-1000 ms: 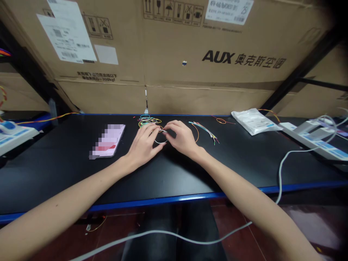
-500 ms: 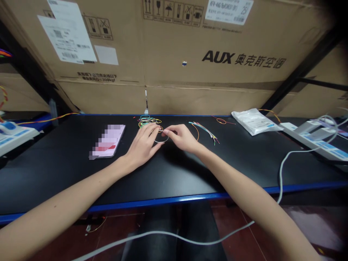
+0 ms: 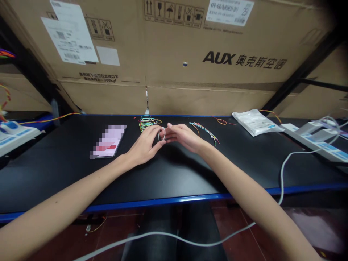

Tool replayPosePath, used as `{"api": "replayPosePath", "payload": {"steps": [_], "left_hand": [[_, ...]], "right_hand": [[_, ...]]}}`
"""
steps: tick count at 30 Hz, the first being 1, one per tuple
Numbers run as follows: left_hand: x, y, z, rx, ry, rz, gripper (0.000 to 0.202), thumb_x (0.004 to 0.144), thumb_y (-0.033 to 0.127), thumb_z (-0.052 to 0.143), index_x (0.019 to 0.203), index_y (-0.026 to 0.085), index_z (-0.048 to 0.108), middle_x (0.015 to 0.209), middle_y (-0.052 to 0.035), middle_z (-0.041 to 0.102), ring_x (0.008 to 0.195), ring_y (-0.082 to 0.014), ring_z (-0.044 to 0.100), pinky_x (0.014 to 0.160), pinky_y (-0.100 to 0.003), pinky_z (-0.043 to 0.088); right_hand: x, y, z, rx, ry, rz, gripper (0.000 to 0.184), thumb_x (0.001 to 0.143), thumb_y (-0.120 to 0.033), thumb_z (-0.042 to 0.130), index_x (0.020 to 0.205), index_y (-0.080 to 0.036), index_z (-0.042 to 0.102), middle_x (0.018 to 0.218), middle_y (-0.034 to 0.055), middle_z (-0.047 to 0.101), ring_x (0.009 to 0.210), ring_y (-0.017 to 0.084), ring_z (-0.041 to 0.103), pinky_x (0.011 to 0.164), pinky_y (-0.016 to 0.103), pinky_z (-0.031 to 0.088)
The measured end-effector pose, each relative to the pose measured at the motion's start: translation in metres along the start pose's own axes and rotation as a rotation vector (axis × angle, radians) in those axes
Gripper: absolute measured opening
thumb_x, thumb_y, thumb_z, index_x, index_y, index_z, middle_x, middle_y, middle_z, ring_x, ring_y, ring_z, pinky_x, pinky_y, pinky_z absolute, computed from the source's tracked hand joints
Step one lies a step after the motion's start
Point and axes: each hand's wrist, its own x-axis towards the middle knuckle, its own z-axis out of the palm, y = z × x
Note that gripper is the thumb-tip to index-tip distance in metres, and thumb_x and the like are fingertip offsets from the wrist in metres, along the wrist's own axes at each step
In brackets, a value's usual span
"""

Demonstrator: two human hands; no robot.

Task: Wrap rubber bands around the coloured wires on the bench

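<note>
My left hand (image 3: pixel 145 144) and my right hand (image 3: pixel 182 137) meet near the back middle of the black table (image 3: pixel 174 170). Between their fingertips they pinch a small white wire loop (image 3: pixel 162 134), held upright just above the table. Right behind my left hand lies a pile of coiled coloured wires (image 3: pixel 148 121). A fan of straight coloured wires (image 3: pixel 205 131) lies just right of my right hand.
A phone (image 3: pixel 108 141) lies to the left of my hands. A white plastic bag (image 3: pixel 255 122) and white power strips (image 3: pixel 315 139) sit at the right, another strip (image 3: pixel 15 135) at the left. Big cardboard boxes (image 3: pixel 174 54) wall off the back. A white cable (image 3: pixel 282 177) hangs over the front edge.
The white wire loop lay flat on the table between my hands; both hands have since closed in and lifted it upright between the fingertips.
</note>
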Motion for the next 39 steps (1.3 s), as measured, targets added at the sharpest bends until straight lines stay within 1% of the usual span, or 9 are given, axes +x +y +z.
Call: {"api": "replayPosePath", "payload": {"steps": [4,9,12,15,23,29,31,36,39], "left_hand": [[0.000,0.002,0.000,0.045,0.011,-0.013,0.039,0.094,0.040,0.053,0.125,0.017,0.051,0.125,-0.0143,0.058,0.118,-0.0275,0.054,0.101,-0.048,0.047],[0.000,0.003,0.000,0.200,0.155,-0.027,0.036,0.083,0.037,0.069,0.112,0.017,0.062,0.121,-0.0144,0.061,0.123,-0.0320,0.051,0.103,-0.053,0.045],[0.000,0.003,-0.001,0.281,0.194,0.010,0.033,0.082,0.034,0.070,0.109,0.017,0.065,0.119,-0.0150,0.064,0.126,-0.0341,0.049,0.103,-0.055,0.045],[-0.001,0.005,-0.001,0.322,0.192,0.054,0.032,0.083,0.033,0.069,0.109,0.015,0.066,0.119,-0.0158,0.065,0.126,-0.0346,0.049,0.102,-0.054,0.046],[-0.002,0.009,-0.001,0.348,0.140,0.067,0.031,0.084,0.028,0.068,0.112,0.017,0.066,0.121,-0.0149,0.066,0.128,-0.0356,0.050,0.103,-0.056,0.045],[0.000,0.007,-0.005,0.359,0.118,0.104,0.038,0.087,0.026,0.065,0.122,0.014,0.060,0.125,-0.0172,0.064,0.130,-0.0350,0.049,0.104,-0.055,0.045],[0.000,0.007,-0.005,0.364,0.120,0.102,0.039,0.087,0.027,0.065,0.124,0.013,0.059,0.125,-0.0182,0.063,0.130,-0.0355,0.049,0.104,-0.054,0.045],[0.000,0.007,-0.003,0.387,0.119,0.100,0.039,0.088,0.028,0.064,0.123,0.011,0.059,0.124,-0.0191,0.063,0.129,-0.0363,0.049,0.104,-0.055,0.044],[-0.001,0.008,-0.002,0.390,0.105,0.096,0.038,0.088,0.028,0.062,0.123,0.012,0.059,0.124,-0.0182,0.063,0.129,-0.0356,0.048,0.105,-0.055,0.043]], "right_hand": [[0.001,0.002,-0.001,-0.153,0.036,-0.054,0.047,0.095,-0.054,0.045,0.091,-0.016,0.072,0.094,0.0101,0.074,0.084,0.018,0.069,0.081,0.034,0.054],[-0.001,0.008,-0.002,-0.862,0.398,-0.453,0.026,0.093,-0.040,0.055,0.096,-0.019,0.071,0.106,0.0107,0.070,0.103,0.024,0.062,0.096,0.040,0.047],[-0.003,0.012,0.001,-1.066,0.424,-0.612,0.017,0.087,-0.034,0.065,0.098,-0.021,0.071,0.110,0.0100,0.069,0.107,0.025,0.059,0.097,0.040,0.046],[-0.003,0.015,0.005,-1.109,0.400,-0.641,0.011,0.087,-0.029,0.065,0.092,-0.022,0.072,0.103,0.0082,0.071,0.101,0.023,0.060,0.091,0.038,0.049],[-0.001,0.019,0.010,-1.001,0.394,-0.621,0.018,0.090,-0.025,0.059,0.084,-0.024,0.076,0.092,0.0062,0.074,0.090,0.021,0.061,0.084,0.037,0.051],[-0.002,0.005,0.003,-0.724,0.179,-0.375,0.022,0.091,-0.030,0.058,0.085,-0.019,0.076,0.087,0.0038,0.075,0.081,0.018,0.066,0.076,0.031,0.050],[-0.002,0.003,0.000,-0.692,0.158,-0.314,0.026,0.092,-0.034,0.055,0.088,-0.018,0.075,0.084,0.0033,0.075,0.078,0.018,0.066,0.073,0.030,0.050],[-0.002,0.011,0.002,-1.040,0.361,-0.548,0.017,0.088,-0.032,0.064,0.093,-0.019,0.074,0.104,0.0103,0.072,0.100,0.024,0.061,0.089,0.039,0.048],[-0.002,0.017,0.006,-1.128,0.365,-0.590,0.019,0.093,-0.029,0.058,0.089,-0.022,0.075,0.102,0.0095,0.072,0.101,0.024,0.058,0.089,0.040,0.048]]}}
